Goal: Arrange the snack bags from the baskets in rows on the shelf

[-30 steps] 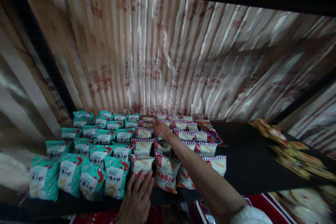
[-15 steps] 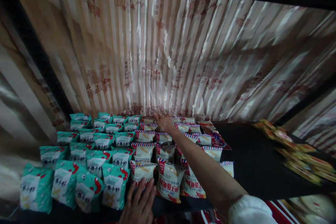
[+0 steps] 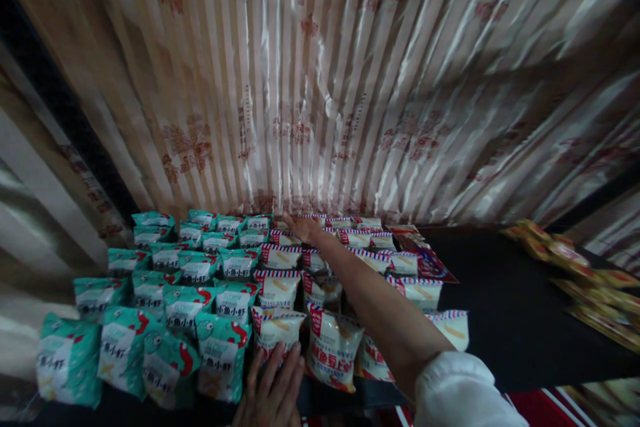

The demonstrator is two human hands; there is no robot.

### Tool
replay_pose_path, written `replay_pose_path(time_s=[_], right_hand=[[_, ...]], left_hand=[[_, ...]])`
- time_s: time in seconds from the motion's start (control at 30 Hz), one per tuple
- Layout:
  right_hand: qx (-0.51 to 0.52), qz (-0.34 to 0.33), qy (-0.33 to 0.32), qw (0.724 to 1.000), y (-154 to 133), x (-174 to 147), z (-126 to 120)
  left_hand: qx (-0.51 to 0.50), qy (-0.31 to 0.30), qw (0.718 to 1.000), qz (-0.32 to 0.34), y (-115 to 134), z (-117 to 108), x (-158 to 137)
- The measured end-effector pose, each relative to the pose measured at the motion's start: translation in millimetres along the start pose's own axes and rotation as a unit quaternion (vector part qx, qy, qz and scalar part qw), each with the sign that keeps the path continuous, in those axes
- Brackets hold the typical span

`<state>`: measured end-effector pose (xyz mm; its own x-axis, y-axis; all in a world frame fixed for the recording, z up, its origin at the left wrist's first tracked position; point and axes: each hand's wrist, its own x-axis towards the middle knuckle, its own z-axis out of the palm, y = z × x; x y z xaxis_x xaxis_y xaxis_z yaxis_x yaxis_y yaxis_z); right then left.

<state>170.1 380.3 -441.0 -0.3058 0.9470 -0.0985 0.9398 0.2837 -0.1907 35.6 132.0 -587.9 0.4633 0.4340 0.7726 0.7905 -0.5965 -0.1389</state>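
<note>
My left hand (image 3: 273, 387) lies with fingers stretched out against the front of a white and red snack bag (image 3: 277, 330) at the shelf edge. It touches the bag without gripping it. My right hand (image 3: 307, 230) reaches deep over the rows of white bags to the back, its fingers extended leftward among the rearmost bags. Nothing shows in its grasp, though the fingertips are small and dim. Beside my left hand stands another white bag (image 3: 334, 350) with a striped top. Rows of teal snack bags (image 3: 223, 357) stand upright to the left.
A striped, wrinkled sheet (image 3: 300, 80) covers the back wall. Right of the white bags lies a red printed packet (image 3: 423, 253) on the black shelf (image 3: 500, 307). Golden packets (image 3: 595, 280) are heaped at the far right. A dark post (image 3: 65, 100) stands on the left.
My right hand has shifted slightly left and lower among the back bags. My left hand remains against the front bag. The view has tilted slightly, and the upper shelf edge has mostly left it.
</note>
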Motion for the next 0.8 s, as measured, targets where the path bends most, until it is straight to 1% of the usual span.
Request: replay_pose_path(time_s=[0.07, 0.13, 0.2, 0.27, 0.33, 0.4, 0.43, 0.5, 0.57, 0.63, 0.67, 0.73, 0.8], right_hand=[[0.012, 0.003, 0.004, 1.000, -1, -4, -1], [0.016, 0.017, 0.028, 0.999, -1, -10, -5], [0.027, 0.030, 0.059, 0.997, -2, -21, -12], [0.058, 0.018, 0.107, 0.992, -3, -40, -20], [0.116, -0.011, 0.185, 0.976, -3, -68, -26], [0.184, -0.037, 0.266, 0.945, -4, -108, -29], [0.218, -0.040, 0.290, 0.931, -4, -131, -29], [0.281, -0.042, 0.314, 0.906, -4, -179, -23], [0.326, -0.020, 0.322, 0.889, -2, -226, -10], [0.345, 0.017, 0.295, 0.891, 0, -265, 11], [0.342, 0.026, 0.275, 0.898, 1, -279, 23], [0.328, 0.030, 0.230, 0.916, 2, -299, 47], [0.321, 0.025, 0.203, 0.925, 2, -307, 67]], left_hand=[[-0.012, -0.017, 1.000, -0.004, 1, -4, 1], [-0.026, -0.037, 0.999, -0.017, 3, -8, 1], [-0.033, -0.058, 0.997, -0.034, 5, -12, 1], [-0.031, -0.077, 0.996, -0.043, 6, -15, 1], [-0.026, -0.092, 0.995, -0.040, 7, -17, 0], [-0.023, -0.099, 0.994, -0.035, 7, -18, -1], [-0.023, -0.099, 0.994, -0.035, 7, -18, -1], [-0.023, -0.101, 0.994, -0.035, 7, -19, -2], [-0.023, -0.099, 0.994, -0.034, 8, -20, -2], [-0.026, -0.094, 0.995, -0.033, 9, -21, -2], [-0.029, -0.090, 0.995, -0.032, 9, -22, -2], [-0.034, -0.082, 0.996, -0.028, 10, -23, -2], [-0.034, -0.081, 0.996, -0.016, 11, -24, -2]])
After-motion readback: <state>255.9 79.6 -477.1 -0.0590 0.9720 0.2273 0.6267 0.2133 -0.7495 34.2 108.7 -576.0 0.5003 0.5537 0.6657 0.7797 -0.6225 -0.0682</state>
